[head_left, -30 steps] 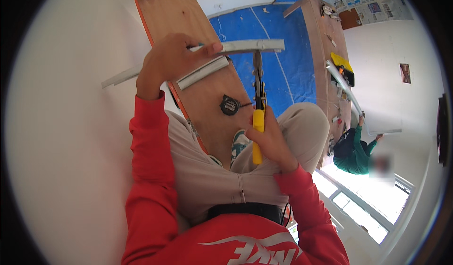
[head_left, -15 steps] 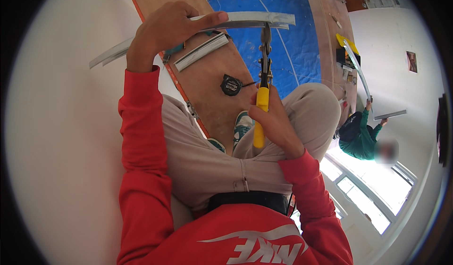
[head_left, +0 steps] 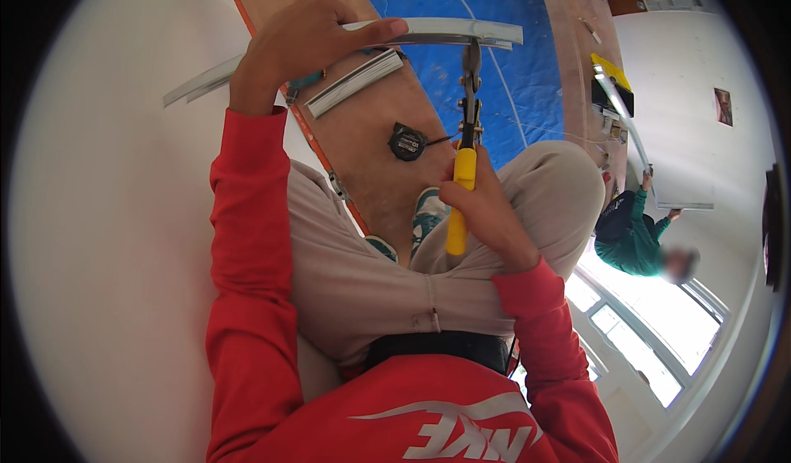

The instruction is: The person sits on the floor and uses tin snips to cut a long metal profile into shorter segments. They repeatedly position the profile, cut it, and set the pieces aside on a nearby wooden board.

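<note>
Wooden surface (head_left: 371, 179), orange along one edge, runs away beneath you at a slant; blue sheeting (head_left: 519, 92) beyond, pale wall at your left. Across the room, a co-worker (head_left: 630, 240) in green sleeves holds a long metal length.

Step in hand, as I judge it: cutting, or lining up a cut, near the right end of the metal strip (head_left: 453, 30). You hold that strip raised above the far part of the surface, its longer end reaching out past your left wrist. Snips (head_left: 465, 166) stand roughly crosswise to it, blade tips at its near edge. Whether they bite through the metal, I can't make out. Next move seems to call for a steady left hold, blades kept square, then an even squeeze.

Fingers: left hand (head_left: 301, 47) clamped on the strip, thumb stretched along it, other fingertips hidden. Right hand (head_left: 486, 203) wrapped round the yellow grip; how far the handles are squeezed is unclear.

Lying on the surface: a short metal piece (head_left: 354, 84) and, nearer you, a black tape measure (head_left: 407, 142).
</note>
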Tool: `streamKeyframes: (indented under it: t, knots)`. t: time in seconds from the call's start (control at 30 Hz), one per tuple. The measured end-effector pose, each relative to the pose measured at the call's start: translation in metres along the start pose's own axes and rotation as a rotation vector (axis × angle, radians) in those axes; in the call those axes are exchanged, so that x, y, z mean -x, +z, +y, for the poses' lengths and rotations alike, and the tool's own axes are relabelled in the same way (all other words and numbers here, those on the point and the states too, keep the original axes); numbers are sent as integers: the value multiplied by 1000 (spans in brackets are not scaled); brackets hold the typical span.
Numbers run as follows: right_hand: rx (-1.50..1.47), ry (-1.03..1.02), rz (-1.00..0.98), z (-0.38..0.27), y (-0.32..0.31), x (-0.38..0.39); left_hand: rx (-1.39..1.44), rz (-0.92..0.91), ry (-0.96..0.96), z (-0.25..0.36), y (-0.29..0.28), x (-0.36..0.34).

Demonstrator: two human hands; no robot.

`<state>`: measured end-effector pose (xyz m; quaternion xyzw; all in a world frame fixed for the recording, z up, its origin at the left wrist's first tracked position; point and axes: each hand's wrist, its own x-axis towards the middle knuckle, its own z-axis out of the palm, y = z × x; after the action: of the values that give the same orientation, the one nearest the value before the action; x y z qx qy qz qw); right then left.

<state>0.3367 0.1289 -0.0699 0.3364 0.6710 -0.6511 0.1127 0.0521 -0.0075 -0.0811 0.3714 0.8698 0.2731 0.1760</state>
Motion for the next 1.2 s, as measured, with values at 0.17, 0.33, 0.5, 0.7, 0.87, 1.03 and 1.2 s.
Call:
streamKeyframes:
  t: [0.17, 0.33, 0.5, 0.7, 0.87, 1.03, 1.2]
  knots:
    - [51, 35, 10, -2, 0, -2, -4, -39, 22, -6, 3, 0]
    - [70, 37, 32, -6, 2, -2, 4, -20, 88, -19, 11, -5]
    - [75, 29, 45, -8, 4, -3, 4, -3, 98, -17, 9, -6]
    - [2, 52, 44, -3, 5, -6, -38, -188, -75, 8, -8, -4]
    - [-24, 53, 46, -2, 5, -5, -76, -124, -87, 9, -8, -1]
    - [19, 128, 31, -5, 5, -3, -64, -109, -134, 1, -2, -2]
    - [2, 77, 85, -6, 8, -3, -37, -93, -80, 2, 0, -2]
